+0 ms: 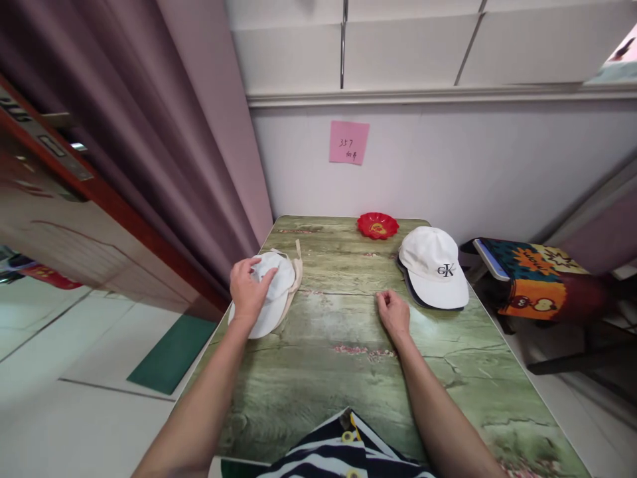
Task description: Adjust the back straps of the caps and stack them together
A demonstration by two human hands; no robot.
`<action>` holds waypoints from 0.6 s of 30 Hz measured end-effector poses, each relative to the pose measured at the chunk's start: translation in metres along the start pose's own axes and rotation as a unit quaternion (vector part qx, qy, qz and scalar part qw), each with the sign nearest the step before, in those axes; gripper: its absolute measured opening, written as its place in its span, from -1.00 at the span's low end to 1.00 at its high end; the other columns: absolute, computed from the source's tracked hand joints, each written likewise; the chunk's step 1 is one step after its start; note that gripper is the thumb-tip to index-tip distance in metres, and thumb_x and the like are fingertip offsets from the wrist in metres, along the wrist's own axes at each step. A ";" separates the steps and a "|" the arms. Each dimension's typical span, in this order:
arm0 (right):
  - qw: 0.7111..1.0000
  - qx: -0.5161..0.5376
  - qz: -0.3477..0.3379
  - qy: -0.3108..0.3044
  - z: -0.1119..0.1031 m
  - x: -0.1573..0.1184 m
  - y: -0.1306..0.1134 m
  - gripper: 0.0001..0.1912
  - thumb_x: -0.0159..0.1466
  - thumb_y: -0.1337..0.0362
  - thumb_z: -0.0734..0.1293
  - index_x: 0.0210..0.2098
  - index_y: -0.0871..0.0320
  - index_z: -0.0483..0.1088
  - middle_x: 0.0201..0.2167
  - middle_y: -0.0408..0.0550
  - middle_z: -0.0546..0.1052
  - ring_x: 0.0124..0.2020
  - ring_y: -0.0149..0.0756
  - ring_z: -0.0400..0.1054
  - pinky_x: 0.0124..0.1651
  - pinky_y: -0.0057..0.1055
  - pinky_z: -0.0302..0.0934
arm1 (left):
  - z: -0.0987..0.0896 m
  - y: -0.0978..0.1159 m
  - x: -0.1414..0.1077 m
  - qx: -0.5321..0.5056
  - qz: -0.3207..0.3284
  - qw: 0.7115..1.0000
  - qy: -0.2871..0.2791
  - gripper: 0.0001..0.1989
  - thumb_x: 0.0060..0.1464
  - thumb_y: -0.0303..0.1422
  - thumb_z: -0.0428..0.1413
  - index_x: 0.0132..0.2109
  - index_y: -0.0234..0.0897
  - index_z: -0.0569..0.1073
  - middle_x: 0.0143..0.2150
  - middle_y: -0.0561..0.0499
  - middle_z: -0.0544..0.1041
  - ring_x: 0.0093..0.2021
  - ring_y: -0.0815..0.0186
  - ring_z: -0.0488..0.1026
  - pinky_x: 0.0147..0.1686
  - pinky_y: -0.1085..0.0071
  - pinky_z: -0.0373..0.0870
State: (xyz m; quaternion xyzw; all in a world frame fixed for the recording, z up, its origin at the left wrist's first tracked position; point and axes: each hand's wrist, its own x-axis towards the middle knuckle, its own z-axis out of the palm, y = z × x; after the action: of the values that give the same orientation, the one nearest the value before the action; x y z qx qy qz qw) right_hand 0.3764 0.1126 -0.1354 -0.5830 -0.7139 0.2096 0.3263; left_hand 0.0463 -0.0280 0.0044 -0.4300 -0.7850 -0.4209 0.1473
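Note:
At the table's left side lies a small white cap (271, 312), with a beige item with straps (298, 269) beneath it. My left hand (249, 287) rests on the crown of this cap, thumb and fingers apart. On the right, a larger white cap (430, 262) with dark letters on its front sits on top of a dark cap, of which only the edge shows. My right hand (393, 311) lies on the table to the left of the larger cap, its fingers curled in, nothing visible in them.
A red scalloped dish (378, 226) stands at the back of the green wood-patterned table (318, 385). A pink note (349, 142) is on the wall. Right of the table is a seat with a colourful cover (542, 279); a curtain and door are on the left.

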 end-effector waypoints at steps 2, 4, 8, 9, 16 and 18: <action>1.000 0.005 -0.006 -0.002 -0.001 -0.001 0.000 -0.65 0.29 0.03 0.20 -0.44 0.13 0.39 -0.56 -0.09 0.48 -0.52 -0.31 0.26 -0.40 -0.44 -0.09 | -0.001 -0.011 0.007 0.076 -0.034 0.996 -0.027 -0.47 -0.09 -0.03 0.27 -0.06 -0.31 0.45 -0.08 -0.18 0.50 -0.10 0.06 0.43 -0.02 0.17 0.33; 1.000 0.010 -0.013 -0.005 -0.003 -0.002 0.000 -0.65 0.30 0.03 0.19 -0.43 0.13 0.40 -0.55 -0.09 0.48 -0.51 -0.31 0.27 -0.40 -0.44 -0.08 | 0.001 -0.016 0.005 0.133 -0.079 0.986 -0.058 -0.38 -0.12 0.05 0.26 -0.05 -0.32 0.43 -0.06 -0.23 0.50 -0.04 -0.02 0.41 -0.02 0.13 0.31; 0.999 0.023 -0.021 -0.010 -0.005 -0.003 0.000 -0.63 0.30 0.01 0.18 -0.43 0.13 0.41 -0.55 -0.09 0.49 -0.51 -0.31 0.27 -0.39 -0.45 -0.06 | 0.006 -0.020 -0.002 0.195 -0.127 0.967 -0.103 -0.48 -0.02 0.07 0.15 -0.12 -0.31 0.47 -0.05 -0.28 0.51 0.00 -0.09 0.40 -0.09 0.14 0.29; 0.999 0.028 -0.023 -0.011 -0.006 -0.003 0.000 -0.63 0.30 0.00 0.18 -0.42 0.12 0.41 -0.55 -0.09 0.49 -0.52 -0.30 0.27 -0.40 -0.45 -0.05 | 0.007 -0.021 -0.002 0.200 -0.124 0.965 -0.113 -0.54 0.02 0.03 0.12 -0.16 -0.30 0.49 -0.08 -0.27 0.52 -0.02 -0.07 0.41 -0.12 0.17 0.28; 0.996 0.081 -0.020 -0.019 -0.008 -0.004 0.002 -0.59 0.28 -0.06 0.18 -0.43 0.13 0.40 -0.57 -0.11 0.47 -0.52 -0.31 0.28 -0.38 -0.44 0.01 | -0.007 -0.025 0.020 0.165 -0.144 0.969 -0.112 -0.69 0.07 -0.13 0.05 -0.31 -0.27 0.53 -0.43 -0.07 0.49 -0.38 0.18 0.39 -0.40 0.37 0.15; 0.994 0.103 -0.013 -0.015 -0.009 -0.004 0.002 -0.59 0.26 -0.06 0.20 -0.43 0.14 0.40 -0.56 -0.11 0.48 -0.52 -0.31 0.29 -0.37 -0.43 0.04 | -0.022 -0.014 0.029 0.143 -0.119 0.980 -0.072 -0.70 0.06 -0.14 0.06 -0.33 -0.28 0.52 -0.47 -0.03 0.44 -0.43 0.23 0.34 -0.42 0.38 0.13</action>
State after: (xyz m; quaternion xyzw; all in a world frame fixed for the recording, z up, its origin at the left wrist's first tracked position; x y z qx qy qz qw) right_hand 0.3842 0.1084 -0.1313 -0.5339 -0.7008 0.2867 0.3763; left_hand 0.0151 -0.0334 0.0272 -0.3370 -0.8915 -0.2862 0.0990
